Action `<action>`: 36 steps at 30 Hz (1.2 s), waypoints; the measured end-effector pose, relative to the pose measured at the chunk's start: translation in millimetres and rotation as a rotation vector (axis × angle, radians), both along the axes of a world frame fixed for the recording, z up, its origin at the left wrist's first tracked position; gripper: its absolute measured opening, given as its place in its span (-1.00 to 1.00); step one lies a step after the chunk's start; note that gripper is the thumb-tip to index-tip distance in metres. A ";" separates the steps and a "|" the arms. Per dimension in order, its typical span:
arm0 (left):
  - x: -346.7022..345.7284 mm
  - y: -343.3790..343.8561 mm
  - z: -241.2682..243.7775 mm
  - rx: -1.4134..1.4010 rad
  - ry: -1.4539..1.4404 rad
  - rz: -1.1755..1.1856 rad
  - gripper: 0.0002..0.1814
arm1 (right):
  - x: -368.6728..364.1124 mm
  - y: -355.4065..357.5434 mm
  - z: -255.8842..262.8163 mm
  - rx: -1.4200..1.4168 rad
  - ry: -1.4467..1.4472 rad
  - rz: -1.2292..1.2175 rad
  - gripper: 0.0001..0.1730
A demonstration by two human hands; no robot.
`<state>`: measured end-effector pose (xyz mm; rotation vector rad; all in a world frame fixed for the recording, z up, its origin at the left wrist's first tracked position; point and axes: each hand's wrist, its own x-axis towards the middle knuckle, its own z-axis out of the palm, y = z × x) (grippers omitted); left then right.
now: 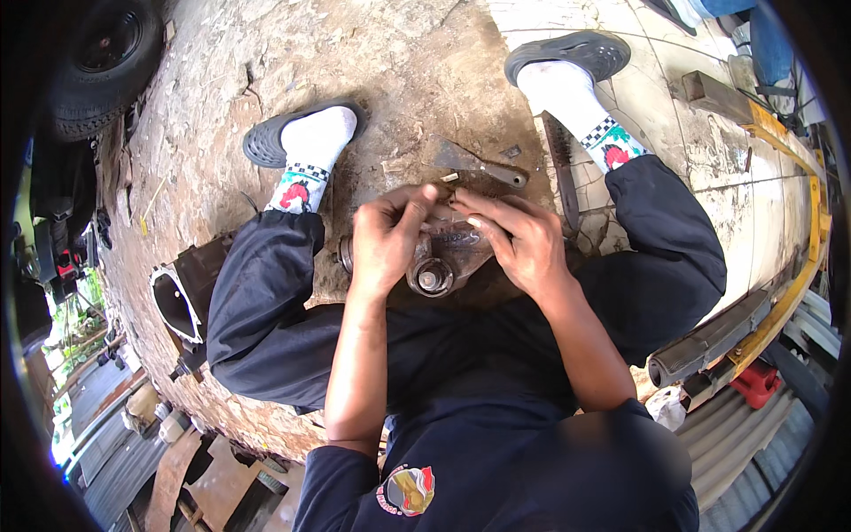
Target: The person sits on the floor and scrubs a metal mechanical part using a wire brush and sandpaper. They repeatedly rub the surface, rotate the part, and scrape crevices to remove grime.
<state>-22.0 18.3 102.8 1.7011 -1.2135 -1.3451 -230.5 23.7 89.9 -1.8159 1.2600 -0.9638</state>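
A greasy cast-metal machine part (459, 256), with a round fitting facing up at its near end, lies on the ground between the legs. My left hand (392, 233) is over its left side, thumb and fingers pinched together at the far edge. From the right, my right hand (515, 233) reaches to the same spot, its fingertips nearly meeting the left ones. Whether a small piece sits between the fingertips is too unclear to tell. Just beyond the hands lies a scraper with a metal blade (459, 157). A wire brush (562, 166) rests to its right.
A hollow metal housing (199, 286) stands left of the left leg. At upper left is a wheel with a tyre (106, 60). A yellow metal frame (791, 299) and a dark rolled tube (705, 339) run along the right. Part of another person (771, 46) shows at upper right.
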 end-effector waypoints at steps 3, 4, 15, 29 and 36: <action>4.1 3.5 -14.2 -0.113 -0.298 0.245 -0.70 | 7.0 23.4 -25.1 -0.070 0.066 -0.076 -0.71; 5.8 6.5 -25.1 -0.141 -0.346 0.263 -0.72 | 10.6 37.8 -35.2 -0.041 0.127 -0.061 -0.73; 8.4 12.9 -81.7 -0.448 -0.876 -0.108 -0.77 | 9.5 54.6 -69.6 -0.030 0.204 0.210 -0.56; 13.5 11.2 -87.1 -0.391 -0.884 -0.079 -0.68 | -27.7 55.3 -73.1 -0.017 0.285 0.277 -0.54; 5.7 9.7 -85.5 -0.420 -0.932 -0.050 -0.66 | 2.8 43.6 -64.3 0.011 0.224 0.296 -0.63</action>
